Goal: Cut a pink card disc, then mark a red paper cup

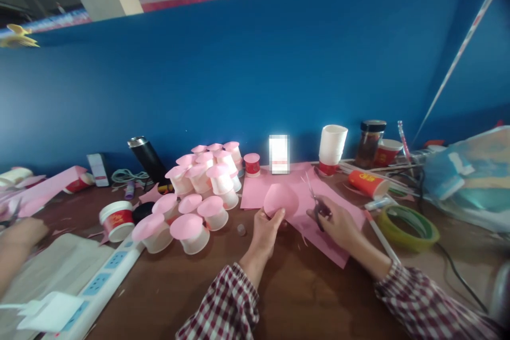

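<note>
My left hand [266, 229] holds up a round pink paper piece [281, 200] by its lower edge. My right hand [338, 221] grips a small pair of scissors [314, 197], blades pointing up and left toward the pink piece. Both hands hover over pink paper sheets [314, 228] lying on the brown table [287, 297]. To the left stands a pile of several white cups with pink paper lids [201, 191]. My sleeves are red-and-white checked.
Stacked white cups [332, 144], a dark jar [370, 142], a fallen red cup [368, 183] and a green tape roll [408, 226] lie right. A power strip [99, 281], black flask [148, 159] and another person's hand [18, 239] are left. A blue wall stands behind.
</note>
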The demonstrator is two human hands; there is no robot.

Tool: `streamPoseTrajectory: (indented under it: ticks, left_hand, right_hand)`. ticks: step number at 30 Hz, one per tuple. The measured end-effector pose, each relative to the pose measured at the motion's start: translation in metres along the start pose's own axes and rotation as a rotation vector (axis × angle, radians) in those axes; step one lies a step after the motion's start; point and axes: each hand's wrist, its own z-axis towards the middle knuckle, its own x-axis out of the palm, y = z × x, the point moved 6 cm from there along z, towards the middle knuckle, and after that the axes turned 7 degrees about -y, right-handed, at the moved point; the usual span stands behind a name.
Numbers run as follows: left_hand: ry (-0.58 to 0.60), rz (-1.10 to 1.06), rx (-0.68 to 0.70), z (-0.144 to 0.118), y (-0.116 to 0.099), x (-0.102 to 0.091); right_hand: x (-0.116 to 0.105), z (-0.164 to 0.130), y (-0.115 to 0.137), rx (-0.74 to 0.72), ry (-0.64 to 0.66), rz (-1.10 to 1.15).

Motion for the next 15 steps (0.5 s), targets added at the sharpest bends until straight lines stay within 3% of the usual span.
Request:
streamPoseTrajectory:
  ticks: [6, 15]
  left_hand:
    - [0.048, -0.041, 0.048, 0.001, 0.003, 0.002]
    - [0.082, -0.119, -0.024, 0.007, 0.010, 0.003]
  right_hand:
    - [0.000, 0.003, -0.010, -0.044, -0.051, -0.174]
    - [-0.001, 0.008, -0.024, 0.030, -0.064, -0.136]
